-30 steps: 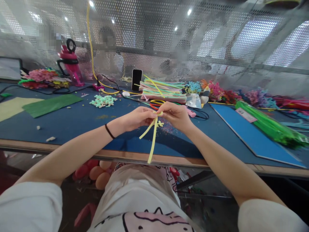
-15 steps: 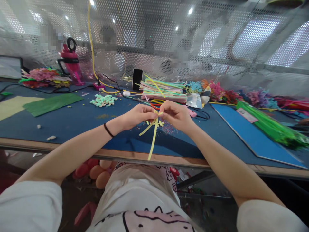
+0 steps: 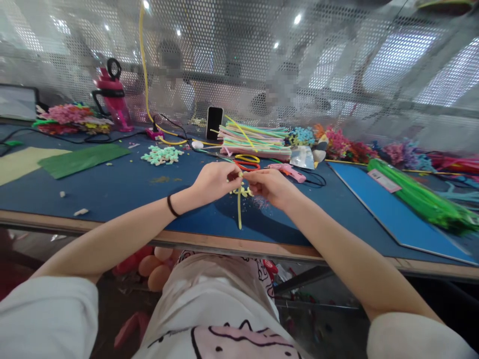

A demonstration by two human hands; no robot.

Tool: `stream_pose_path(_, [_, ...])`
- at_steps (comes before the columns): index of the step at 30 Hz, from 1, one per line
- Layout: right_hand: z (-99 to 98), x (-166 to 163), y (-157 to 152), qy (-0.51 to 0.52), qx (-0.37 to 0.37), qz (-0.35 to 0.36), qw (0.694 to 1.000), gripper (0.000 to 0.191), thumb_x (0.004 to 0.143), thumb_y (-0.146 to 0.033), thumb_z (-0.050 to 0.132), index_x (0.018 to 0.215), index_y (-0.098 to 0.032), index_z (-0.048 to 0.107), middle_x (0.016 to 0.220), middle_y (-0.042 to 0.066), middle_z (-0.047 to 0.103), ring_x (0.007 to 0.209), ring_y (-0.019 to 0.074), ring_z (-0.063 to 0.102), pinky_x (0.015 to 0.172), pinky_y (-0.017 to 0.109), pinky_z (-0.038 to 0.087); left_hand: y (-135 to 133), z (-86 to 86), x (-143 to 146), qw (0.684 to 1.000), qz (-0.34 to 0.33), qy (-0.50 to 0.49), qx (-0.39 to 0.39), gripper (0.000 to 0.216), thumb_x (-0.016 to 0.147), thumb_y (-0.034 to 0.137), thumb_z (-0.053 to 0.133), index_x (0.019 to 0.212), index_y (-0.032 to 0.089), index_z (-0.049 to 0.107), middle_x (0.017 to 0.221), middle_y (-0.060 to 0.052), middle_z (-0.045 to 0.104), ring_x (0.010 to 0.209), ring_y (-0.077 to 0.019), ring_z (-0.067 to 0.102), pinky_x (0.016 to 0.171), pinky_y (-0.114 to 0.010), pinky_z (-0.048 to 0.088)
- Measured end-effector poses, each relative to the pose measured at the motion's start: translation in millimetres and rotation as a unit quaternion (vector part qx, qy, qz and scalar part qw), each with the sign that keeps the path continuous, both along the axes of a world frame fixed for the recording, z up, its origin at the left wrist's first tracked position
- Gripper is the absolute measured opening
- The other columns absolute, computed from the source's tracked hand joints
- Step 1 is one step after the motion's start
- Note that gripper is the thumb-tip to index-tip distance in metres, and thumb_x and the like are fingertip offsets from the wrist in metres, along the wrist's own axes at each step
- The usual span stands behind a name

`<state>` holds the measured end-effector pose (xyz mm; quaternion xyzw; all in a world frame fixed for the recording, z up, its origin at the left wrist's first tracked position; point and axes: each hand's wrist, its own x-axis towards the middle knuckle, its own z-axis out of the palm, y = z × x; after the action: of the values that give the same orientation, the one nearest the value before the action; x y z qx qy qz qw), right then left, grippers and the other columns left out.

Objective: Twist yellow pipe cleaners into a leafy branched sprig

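A pale yellow pipe cleaner [image 3: 240, 212] hangs down from between my fingertips over the front of the table. My left hand [image 3: 215, 180] pinches its upper end, where a small yellow loop or knot shows. Against the same spot my right hand [image 3: 271, 185] presses thumb and forefinger together, its other fingers curled in. Just behind and below the fingertips lie several short bent yellow pieces [image 3: 245, 191] on the table. Beyond my hands rest red-and-yellow-handled scissors [image 3: 247, 160] and a pink glue gun [image 3: 288, 172].
A stack of pastel pipe cleaners [image 3: 254, 137] lies behind, with a phone [image 3: 214, 123] propped beside it. Mint-green pieces [image 3: 162, 155] are heaped left. At right a blue board [image 3: 374, 204] carries a green bundle [image 3: 422, 192]. A pink bottle [image 3: 114, 99] stands at back left.
The two yellow strands that hung apart now show as one hanging strand. My right hand has lowered and turned flatter, uncovering the glue gun and scissors.
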<state>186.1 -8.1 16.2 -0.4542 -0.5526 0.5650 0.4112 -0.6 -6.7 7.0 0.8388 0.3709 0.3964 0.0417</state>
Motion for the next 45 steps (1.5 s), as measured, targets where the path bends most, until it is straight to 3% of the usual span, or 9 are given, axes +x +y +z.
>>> stream_pose_path(6, [-2.0, -3.4, 0.2, 0.047, 0.002, -0.022, 0.999, 0.036, 0.058, -0.040, 0.086, 0.059, -0.015, 0.059, 0.050, -0.005, 0.046, 0.047, 0.0064, 0.036, 0.045, 0.024, 0.026, 1.8, -6.9, 6.1, 0.988, 0.010, -0.123, -0.089, 0.016, 0.077, 0.029, 0.063, 0.074, 0.015, 0.069, 0.066, -0.001, 0.066, 0.061, -0.0117, 0.055, 0.060, -0.023, 0.038])
stream_pose_path(13, [-4.8, -3.8, 0.0, 0.014, 0.049, 0.006, 0.999, 0.035, 0.061, -0.043, 0.083, 0.075, -0.013, 0.072, 0.068, 0.003, 0.066, 0.060, 0.0111, 0.053, 0.057, 0.026, 0.041, 9.4, -8.3, 9.2, 0.887, -0.040, -0.353, -0.294, 0.022, 0.071, 0.035, 0.072, 0.079, 0.014, 0.069, 0.066, 0.001, 0.062, 0.057, -0.0086, 0.050, 0.056, -0.021, 0.039])
stream_pose_path(21, [-6.5, -2.7, -1.2, -0.116, 0.167, -0.006, 0.979, 0.026, 0.072, -0.038, 0.073, 0.080, -0.013, 0.070, 0.067, 0.002, 0.065, 0.056, 0.0115, 0.051, 0.056, 0.027, 0.040, 8.8, -4.5, 7.4, 0.885, -0.041, -0.326, -0.329, 0.030, 0.073, 0.044, 0.072, 0.068, 0.014, 0.070, 0.066, -0.002, 0.065, 0.054, -0.0074, 0.047, 0.052, -0.022, 0.036])
stream_pose_path(25, [-11.4, -0.6, 2.1, -0.207, 0.374, -0.027, 0.903, 0.038, 0.072, -0.028, 0.074, 0.107, -0.018, 0.064, 0.082, 0.002, 0.064, 0.067, 0.0145, 0.055, 0.064, 0.029, 0.045, 10.2, -5.5, 8.5, 0.867, -0.040, -0.353, -0.348, 0.026, 0.073, 0.040, 0.072, 0.069, 0.014, 0.071, 0.064, -0.002, 0.063, 0.052, -0.0065, 0.043, 0.051, -0.021, 0.033])
stream_pose_path(29, [-10.2, -3.2, -3.2, -0.237, 0.514, -0.038, 0.823, 0.026, 0.081, -0.029, 0.069, 0.105, -0.021, 0.065, 0.091, 0.004, 0.061, 0.076, 0.0162, 0.055, 0.071, 0.030, 0.046, 9.8, -5.3, 8.5, 0.852, -0.056, -0.366, -0.371, 0.021, 0.073, 0.034, 0.072, 0.070, 0.014, 0.072, 0.057, 0.001, 0.057, 0.051, -0.0060, 0.039, 0.050, -0.021, 0.028])
stream_pose_path(33, [-7.1, -6.5, -7.5, -0.171, 0.469, -0.059, 0.865, 0.017, 0.089, -0.035, 0.061, 0.094, -0.020, 0.068, 0.092, 0.006, 0.067, 0.082, 0.0183, 0.059, 0.072, 0.031, 0.047, 9.4, -3.2, 7.8, 0.844, -0.061, -0.381, -0.372, 0.023, 0.074, 0.036, 0.072, 0.076, 0.013, 0.073, 0.064, 0.000, 0.061, 0.052, -0.0055, 0.040, 0.051, -0.021, 0.030])
stream_pose_path(37, [-6.6, -7.1, -2.7, -0.051, 0.261, -0.086, 0.960, 0.025, 0.079, -0.041, 0.070, 0.086, -0.018, 0.069, 0.077, 0.003, 0.066, 0.066, 0.0150, 0.056, 0.059, 0.028, 0.043, 10.0, -3.0, 8.4, 0.842, -0.062, -0.387, -0.370, 0.025, 0.074, 0.038, 0.073, 0.073, 0.013, 0.070, 0.071, -0.002, 0.063, 0.054, -0.0052, 0.041, 0.053, -0.021, 0.032])
stream_pose_path(41, [-6.6, -4.5, 3.4, 0.057, 0.101, -0.062, 0.991, 0.031, 0.066, -0.038, 0.080, 0.085, -0.017, 0.067, 0.071, 0.000, 0.061, 0.060, 0.0121, 0.052, 0.059, 0.027, 0.043, 11.8, -4.6, 7.6, 0.865, -0.046, -0.378, -0.328, 0.027, 0.075, 0.041, 0.071, 0.069, 0.015, 0.068, 0.067, -0.001, 0.061, 0.053, -0.0065, 0.041, 0.051, -0.023, 0.031])
stream_pose_path(45, [-4.7, 1.0, 3.1, -0.051, 0.233, -0.146, 0.960, 0.032, 0.069, -0.039, 0.078, 0.092, -0.019, 0.067, 0.093, 0.005, 0.067, 0.075, 0.0155, 0.057, 0.069, 0.030, 0.046, 12.2, -3.4, 4.7, 0.876, -0.001, -0.387, -0.287, 0.024, 0.073, 0.038, 0.070, 0.066, 0.016, 0.066, 0.066, -0.001, 0.062, 0.052, -0.0072, 0.040, 0.050, -0.024, 0.029])
